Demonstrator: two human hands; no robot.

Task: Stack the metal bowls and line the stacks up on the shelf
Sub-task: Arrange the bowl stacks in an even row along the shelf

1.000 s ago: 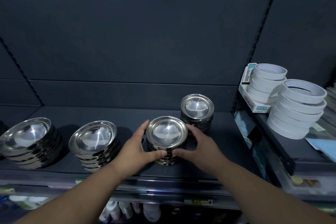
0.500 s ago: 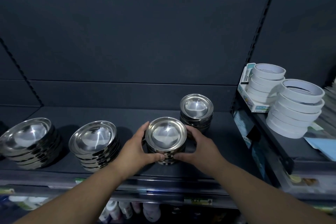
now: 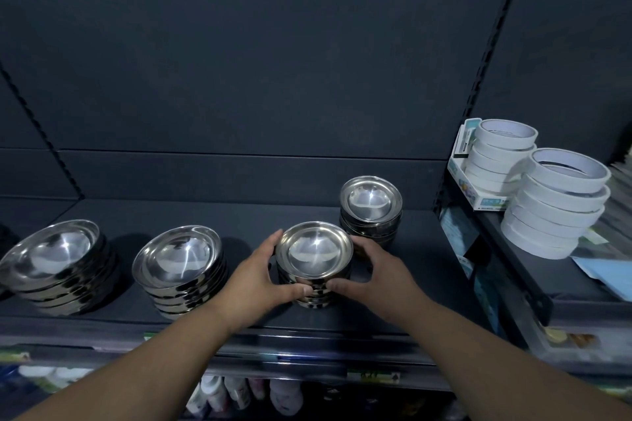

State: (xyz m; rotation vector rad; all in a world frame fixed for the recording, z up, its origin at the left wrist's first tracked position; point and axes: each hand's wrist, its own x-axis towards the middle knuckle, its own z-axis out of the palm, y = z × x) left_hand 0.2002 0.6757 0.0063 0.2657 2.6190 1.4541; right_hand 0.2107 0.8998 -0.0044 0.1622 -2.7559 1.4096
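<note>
1. While both hands cup it, the front small stack of metal bowls stands on the dark shelf, right of centre and near the front edge.
2. Left hand: fingers are curled round the stack's left side, thumb across its front wall.
3. Right hand: a mirror grip from the right. The two thumb tips nearly meet at the front. Neither hand holds anything else.
4. Rear small stack: it stands behind and to the right of the gripped one, nearer the back panel. The right fingers hide the gap, so I cannot tell whether the two stacks touch.
5. Middle stack and far-left stack: both hold wider bowls and sit in a row along the shelf front, apart from each other.
6. Judgement: the visible bowls all look stacked. The step in hand is setting the front small stack into the front row.
7. Next move, as judged: an even two-handed slide, kept upright so the nested bowls do not shift. The rear small stack sits out of line and probably needs bringing forward.
8. Tape rolls on the neighbouring shelf to the right are not involved.
</note>
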